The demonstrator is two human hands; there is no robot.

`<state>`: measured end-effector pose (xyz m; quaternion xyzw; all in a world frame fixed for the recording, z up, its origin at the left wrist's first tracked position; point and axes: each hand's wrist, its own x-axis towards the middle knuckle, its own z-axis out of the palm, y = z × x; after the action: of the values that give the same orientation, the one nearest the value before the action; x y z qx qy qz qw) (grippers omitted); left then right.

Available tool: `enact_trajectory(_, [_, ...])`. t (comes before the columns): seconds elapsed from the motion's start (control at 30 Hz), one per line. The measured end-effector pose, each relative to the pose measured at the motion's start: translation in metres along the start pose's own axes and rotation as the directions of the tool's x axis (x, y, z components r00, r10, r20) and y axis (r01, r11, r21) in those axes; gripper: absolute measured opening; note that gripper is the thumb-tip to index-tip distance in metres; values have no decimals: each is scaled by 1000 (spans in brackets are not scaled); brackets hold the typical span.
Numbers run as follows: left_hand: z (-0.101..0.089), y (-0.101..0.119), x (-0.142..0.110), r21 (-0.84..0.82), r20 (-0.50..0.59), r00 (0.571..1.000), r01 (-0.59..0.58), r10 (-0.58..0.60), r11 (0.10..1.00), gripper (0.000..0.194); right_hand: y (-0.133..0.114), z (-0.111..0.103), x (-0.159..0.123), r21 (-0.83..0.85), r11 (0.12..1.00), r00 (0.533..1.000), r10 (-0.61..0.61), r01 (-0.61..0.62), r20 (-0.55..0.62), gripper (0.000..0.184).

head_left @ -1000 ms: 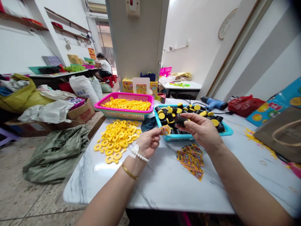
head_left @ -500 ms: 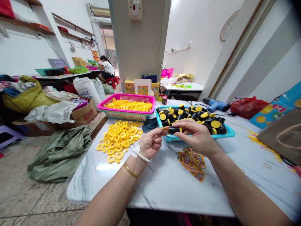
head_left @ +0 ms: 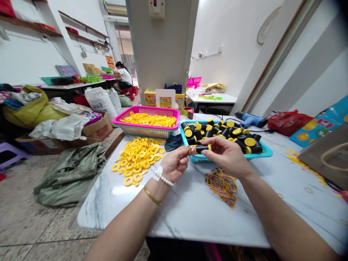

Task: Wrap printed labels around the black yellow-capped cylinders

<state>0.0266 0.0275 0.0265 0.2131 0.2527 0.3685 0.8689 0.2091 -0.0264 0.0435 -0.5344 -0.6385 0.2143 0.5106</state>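
My left hand (head_left: 175,165) pinches a small printed sleeve (head_left: 192,149), orange and many-coloured. In my right hand (head_left: 227,154) is a black cylinder with a yellow cap (head_left: 201,148), held level by finger and thumb. The sleeve meets the cylinder's left end; whether it is slipped over that end I cannot tell. Just behind my hands, a blue basket (head_left: 268,153) holds many more such black cylinders. Below my right hand lies a loose pile of flat printed sleeves (head_left: 222,185). Left of my left hand, yellow plastic rings (head_left: 136,159) are heaped on the marbled table (head_left: 174,210).
A pink basket (head_left: 116,119) of yellow pieces stands at the back left, with printed boxes (head_left: 150,98) behind it. A blue heat gun (head_left: 251,119), a red plastic bag (head_left: 286,121) and a brown bag (head_left: 323,156) lie right. A person (head_left: 125,77) sits at a far table.
My right hand has swung the black cylinder level and brought it left against the printed sleeve in my left hand. Over the last half second the hands have hardly moved.
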Motion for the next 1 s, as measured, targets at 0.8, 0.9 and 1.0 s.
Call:
enact_trajectory(0.8, [-13,4,1,558,309,916,-392,254,732,44,3,7,-6,-64,940,941,-332,335,59,32])
enact_trajectory(0.9, [-17,-1,5,562,315,925,-364,214,743,39,6,13,-7,-109,939,945,-322,327,58,43])
enact_trajectory(1.0, [-17,-4,6,531,271,935,-342,226,776,41,8,12,-5,-75,948,950,-303,308,72,41])
